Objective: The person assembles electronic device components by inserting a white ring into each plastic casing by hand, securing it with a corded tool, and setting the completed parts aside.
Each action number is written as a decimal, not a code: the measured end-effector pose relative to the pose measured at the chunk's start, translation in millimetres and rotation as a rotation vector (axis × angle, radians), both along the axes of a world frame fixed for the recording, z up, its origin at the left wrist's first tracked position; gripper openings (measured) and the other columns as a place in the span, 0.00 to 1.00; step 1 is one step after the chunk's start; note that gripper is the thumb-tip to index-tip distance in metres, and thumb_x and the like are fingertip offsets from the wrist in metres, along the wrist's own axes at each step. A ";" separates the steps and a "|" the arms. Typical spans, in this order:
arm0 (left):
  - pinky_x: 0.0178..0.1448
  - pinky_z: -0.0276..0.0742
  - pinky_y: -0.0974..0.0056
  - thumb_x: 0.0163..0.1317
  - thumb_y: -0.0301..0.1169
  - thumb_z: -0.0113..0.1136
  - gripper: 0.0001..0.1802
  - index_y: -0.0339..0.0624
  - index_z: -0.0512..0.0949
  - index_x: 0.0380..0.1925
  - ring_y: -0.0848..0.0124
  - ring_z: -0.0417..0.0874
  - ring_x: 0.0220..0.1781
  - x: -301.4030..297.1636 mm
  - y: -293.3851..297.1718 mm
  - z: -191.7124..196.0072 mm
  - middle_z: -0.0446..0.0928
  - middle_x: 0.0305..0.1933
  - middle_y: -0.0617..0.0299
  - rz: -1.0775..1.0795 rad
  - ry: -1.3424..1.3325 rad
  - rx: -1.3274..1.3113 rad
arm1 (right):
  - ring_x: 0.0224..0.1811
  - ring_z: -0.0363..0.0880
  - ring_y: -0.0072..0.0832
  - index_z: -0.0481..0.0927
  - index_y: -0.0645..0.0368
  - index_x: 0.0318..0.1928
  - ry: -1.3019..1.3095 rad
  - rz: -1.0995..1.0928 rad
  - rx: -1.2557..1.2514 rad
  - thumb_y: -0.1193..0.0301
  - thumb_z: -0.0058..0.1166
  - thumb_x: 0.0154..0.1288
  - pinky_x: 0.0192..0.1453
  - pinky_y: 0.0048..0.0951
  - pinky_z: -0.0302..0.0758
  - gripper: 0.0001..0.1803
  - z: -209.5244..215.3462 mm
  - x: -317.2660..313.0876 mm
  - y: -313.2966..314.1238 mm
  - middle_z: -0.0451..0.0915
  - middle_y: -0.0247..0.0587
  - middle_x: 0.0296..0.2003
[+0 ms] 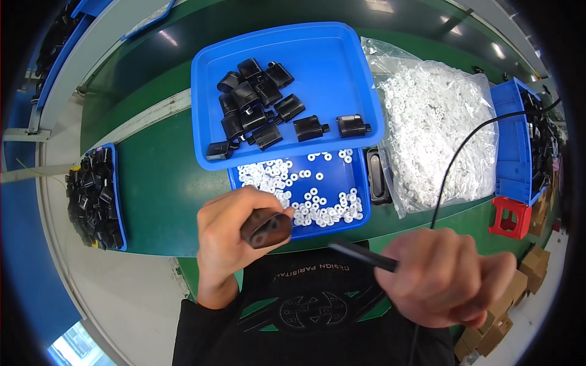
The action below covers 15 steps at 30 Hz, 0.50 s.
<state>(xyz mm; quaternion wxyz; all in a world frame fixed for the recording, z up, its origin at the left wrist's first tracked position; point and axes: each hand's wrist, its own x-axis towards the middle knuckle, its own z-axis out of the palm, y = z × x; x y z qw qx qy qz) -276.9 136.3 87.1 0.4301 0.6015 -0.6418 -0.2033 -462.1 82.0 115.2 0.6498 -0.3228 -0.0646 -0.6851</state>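
My left hand is closed around a dark, smoky plastic housing, and its end with small round openings faces up. To the right of it, my right hand grips a slim black pen-shaped tool, whose tip points toward the housing without touching it. A black cord runs down behind the right hand; where it joins the tool is hidden. Just beyond my hands, a blue tray holds many small white ring washers. Overlapping its far side is a larger blue tray with several black plastic housings.
A clear bag of white washers lies right of the trays, beside a black oblong part. Bins of black parts stand at left and right. A red stool and cardboard boxes are beyond the green table.
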 end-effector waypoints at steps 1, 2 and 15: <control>0.25 0.69 0.70 0.41 0.20 0.75 0.16 0.42 0.76 0.26 0.69 0.77 0.20 0.7 1.6 2.4 0.76 0.21 0.62 -0.002 0.003 0.003 | 0.10 0.56 0.24 0.67 0.56 0.28 0.041 -0.078 -0.126 0.66 0.49 0.66 0.16 0.29 0.57 0.11 -0.1 -7.0 -6.1 0.63 0.33 0.12; 0.24 0.69 0.70 0.40 0.19 0.75 0.16 0.42 0.76 0.25 0.70 0.77 0.20 1.5 2.8 4.9 0.76 0.21 0.63 0.014 -0.024 -0.020 | 0.11 0.56 0.23 0.66 0.52 0.30 0.083 -0.154 -0.252 0.62 0.54 0.65 0.19 0.31 0.58 0.13 -0.6 -13.2 -10.2 0.62 0.31 0.11; 0.25 0.68 0.71 0.40 0.18 0.74 0.16 0.41 0.75 0.26 0.73 0.76 0.19 7.2 -2.7 11.1 0.75 0.19 0.62 0.079 -0.068 0.056 | 0.21 0.75 0.37 0.76 0.61 0.37 1.886 -0.278 -0.632 0.74 0.60 0.52 0.25 0.37 0.73 0.11 -83.2 -25.9 -17.5 0.72 0.40 0.23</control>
